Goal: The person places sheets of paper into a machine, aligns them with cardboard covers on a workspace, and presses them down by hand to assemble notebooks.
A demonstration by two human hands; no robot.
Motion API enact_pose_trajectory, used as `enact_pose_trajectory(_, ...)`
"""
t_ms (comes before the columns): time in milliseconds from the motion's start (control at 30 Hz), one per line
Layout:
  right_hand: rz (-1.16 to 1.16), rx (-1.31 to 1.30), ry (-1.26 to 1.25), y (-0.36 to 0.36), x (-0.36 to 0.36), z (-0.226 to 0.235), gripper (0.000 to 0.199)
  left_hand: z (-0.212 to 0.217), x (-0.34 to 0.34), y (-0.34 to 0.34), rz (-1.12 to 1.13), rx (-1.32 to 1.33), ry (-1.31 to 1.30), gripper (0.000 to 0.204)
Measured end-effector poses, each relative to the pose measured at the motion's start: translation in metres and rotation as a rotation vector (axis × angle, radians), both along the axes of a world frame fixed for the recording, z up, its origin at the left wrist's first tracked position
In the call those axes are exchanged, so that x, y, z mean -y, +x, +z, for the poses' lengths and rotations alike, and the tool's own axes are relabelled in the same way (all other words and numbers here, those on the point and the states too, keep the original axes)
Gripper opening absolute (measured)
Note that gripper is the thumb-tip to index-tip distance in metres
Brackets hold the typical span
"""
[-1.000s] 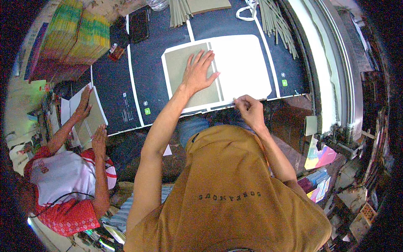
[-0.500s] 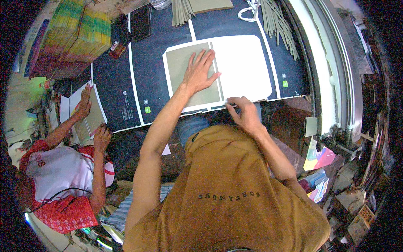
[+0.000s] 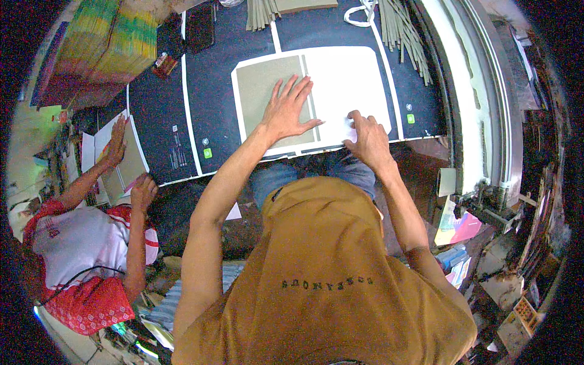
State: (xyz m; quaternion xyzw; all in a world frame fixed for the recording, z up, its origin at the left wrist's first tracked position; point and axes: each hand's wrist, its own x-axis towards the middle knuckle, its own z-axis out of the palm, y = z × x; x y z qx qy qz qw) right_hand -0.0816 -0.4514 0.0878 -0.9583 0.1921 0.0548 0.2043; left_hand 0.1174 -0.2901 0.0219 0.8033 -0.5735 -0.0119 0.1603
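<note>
A large white sheet (image 3: 347, 73) with cut corners lies on the dark table before me. A grey board panel (image 3: 254, 85) covers its left part, with a narrow grey strip (image 3: 304, 64) running alongside. Flat on the panel, fingers spread, my left hand (image 3: 287, 112) reaches over the strip with its fingertips and thumb. My right hand (image 3: 370, 139) is over the sheet's near right part, fingers bent and thumb apart from them; nothing shows between them. A faint shadow falls on the paper beside its fingertips.
At the left a co-worker's hands (image 3: 115, 146) rest on a similar sheet with grey board (image 3: 129, 161). Tall stacks of coloured paper (image 3: 103, 48) stand behind. Grey strips (image 3: 404, 42), a white cord loop (image 3: 359, 16) and a dark phone (image 3: 200, 29) lie along the far side.
My right hand has moved right from the sheet's near edge by the strip, onto the white area, its fingers opening. My left hand stays flat on the board panel.
</note>
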Motion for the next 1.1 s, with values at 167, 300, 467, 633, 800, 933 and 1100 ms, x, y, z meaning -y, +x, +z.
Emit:
enact_pose_trajectory(167, -0.009, -0.025, 0.011, -0.001, -0.001, 0.000, 0.059, 0.001, 0.001, -0.001, 0.002, -0.011, 0.000, 0.102)
enact_pose_trajectory(300, -0.018, -0.025, 0.024, -0.001, -0.002, 0.002, 0.058, 0.002, 0.000, -0.001, 0.005, -0.020, 0.003, 0.102)
enact_pose_trajectory(467, -0.027, -0.045, 0.034, 0.001, -0.001, 0.003, 0.055, 0.003, 0.002, 0.001, 0.001, -0.014, 0.020, 0.102)
enact_pose_trajectory(633, -0.079, 0.098, 0.054, -0.007, -0.004, 0.008, 0.061, 0.007, 0.004, 0.005, -0.006, -0.052, 0.058, 0.104)
enact_pose_trajectory(800, -0.183, 0.354, 0.121, -0.036, 0.001, 0.022, 0.062, 0.017, 0.055, 0.092, 0.082, -0.046, -0.187, 0.098)
enact_pose_trajectory(933, -0.257, 0.329, 0.149, -0.057, 0.001, 0.034, 0.056, 0.018, 0.125, 0.214, 0.206, 0.145, -0.219, 0.089)
enact_pose_trajectory(1100, -0.415, 0.286, 0.199, -0.095, 0.000, 0.028, 0.048, 0.014, 0.172, 0.261, 0.161, 0.303, 0.032, 0.067)
